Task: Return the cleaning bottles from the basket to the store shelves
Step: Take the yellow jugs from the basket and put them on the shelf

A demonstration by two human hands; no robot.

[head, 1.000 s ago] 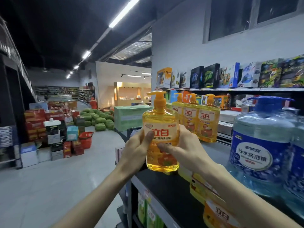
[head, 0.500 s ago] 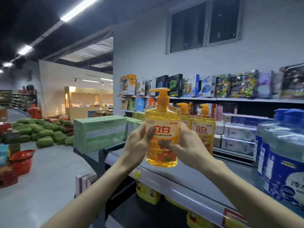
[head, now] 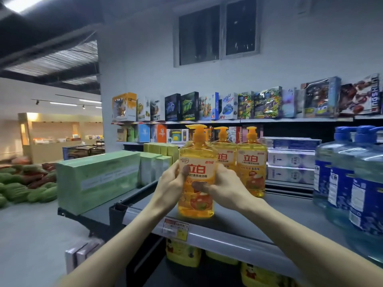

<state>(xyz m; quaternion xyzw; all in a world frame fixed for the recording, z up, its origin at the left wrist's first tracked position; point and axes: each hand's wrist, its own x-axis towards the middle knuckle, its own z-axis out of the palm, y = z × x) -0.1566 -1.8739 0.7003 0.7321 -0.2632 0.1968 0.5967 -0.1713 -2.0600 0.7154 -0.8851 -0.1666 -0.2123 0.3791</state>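
yellow bottle (head: pixel 196 204) lowered to shelf (head: pixel 279 216), left hand (head: pixel 170 184) and right hand (head: pixel 224 189) grip holding it

Yellow bottle (head: pixel 196 183) now down on shelf (head: pixel 217 235).

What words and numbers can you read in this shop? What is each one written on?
"立白": held yellow bottle, big red letters on its label.
"立白": yellow bottles behind it, same label.
"12": orange toy box, top shelf.
Too small or blurred to read: the bottles' small print, the price tag, labels on the blue jugs, the other toy boxes.
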